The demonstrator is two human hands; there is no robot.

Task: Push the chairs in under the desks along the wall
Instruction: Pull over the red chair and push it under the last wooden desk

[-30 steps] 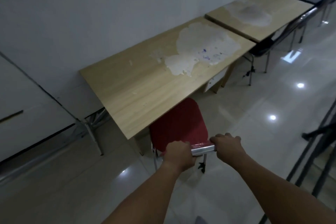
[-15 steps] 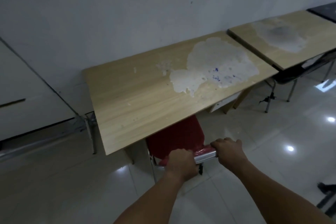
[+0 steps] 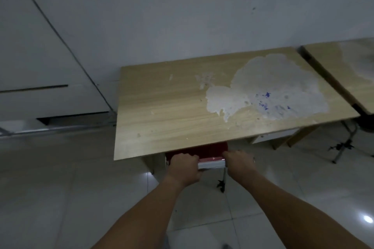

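Seen from above: red chair (image 3: 202, 152) tucked almost wholly under a worn wooden tabletop (image 3: 182, 115) set against the wall, only the seat's rear strip and metal back rail (image 3: 211, 164) showing. Left hand (image 3: 185, 164) and right hand (image 3: 238, 162) both wrapped firmly around that rail, side by side. Likely light, rigid, metal-framed; probably easy to slide on the glossy tiled floor (image 3: 60, 198). Rail judged the best hold. Second tabletop (image 3: 344, 62) just beside, to the right.
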